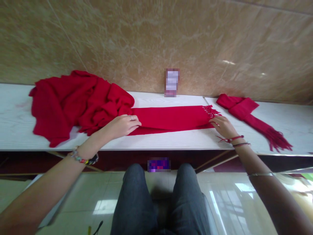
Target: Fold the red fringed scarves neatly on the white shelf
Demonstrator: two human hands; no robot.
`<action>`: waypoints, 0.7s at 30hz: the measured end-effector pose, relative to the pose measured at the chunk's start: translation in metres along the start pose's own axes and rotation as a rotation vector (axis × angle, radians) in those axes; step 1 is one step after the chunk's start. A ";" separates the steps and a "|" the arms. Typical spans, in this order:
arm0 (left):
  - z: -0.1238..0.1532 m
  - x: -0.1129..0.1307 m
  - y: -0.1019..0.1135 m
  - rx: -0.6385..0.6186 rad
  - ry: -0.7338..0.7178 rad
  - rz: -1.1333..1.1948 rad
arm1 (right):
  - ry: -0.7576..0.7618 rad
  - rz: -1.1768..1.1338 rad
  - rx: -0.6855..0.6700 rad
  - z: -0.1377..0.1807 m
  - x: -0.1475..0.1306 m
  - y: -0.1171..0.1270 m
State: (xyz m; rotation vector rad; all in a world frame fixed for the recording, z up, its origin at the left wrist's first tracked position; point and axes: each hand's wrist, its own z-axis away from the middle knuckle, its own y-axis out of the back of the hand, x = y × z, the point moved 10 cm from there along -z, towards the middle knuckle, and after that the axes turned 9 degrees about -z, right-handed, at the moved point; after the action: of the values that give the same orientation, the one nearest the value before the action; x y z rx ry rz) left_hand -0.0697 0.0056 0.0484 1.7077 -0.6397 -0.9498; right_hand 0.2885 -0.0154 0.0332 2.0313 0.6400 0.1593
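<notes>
A red scarf (171, 117) lies stretched lengthwise across the white tabletop, its front edge folded, with a fringe at the right end. My left hand (126, 125) pinches the scarf's front edge near its left part. At the fringed end, my right hand (222, 125) has its fingers closed on the near corner. Left of the scarf is a heaped pile of red cloth (80, 104), which meets or covers the scarf's left end. Another red scarf (246, 114), folded narrow with a fringe, lies to the right of my right hand.
The narrow white tabletop (176, 143) runs along a brown marbled wall (146, 42). A blurred-out phone-shaped thing (171, 82) leans at the wall. Below the front edge is a dark shelf space with a blurred purple item (158, 164), above my knees (135, 192).
</notes>
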 end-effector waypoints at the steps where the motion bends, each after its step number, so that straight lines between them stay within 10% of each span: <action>1: 0.000 0.002 0.003 0.006 -0.002 0.003 | -0.013 -0.009 0.034 0.000 0.001 0.004; 21: -0.016 0.015 -0.013 -0.086 0.030 0.063 | 0.073 0.057 -0.076 0.016 -0.011 -0.009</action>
State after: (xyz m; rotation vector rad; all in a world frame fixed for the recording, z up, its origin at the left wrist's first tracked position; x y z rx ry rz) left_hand -0.0480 0.0062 0.0347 1.6137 -0.6209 -0.8933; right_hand 0.2815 -0.0300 0.0190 1.9785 0.6128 0.2877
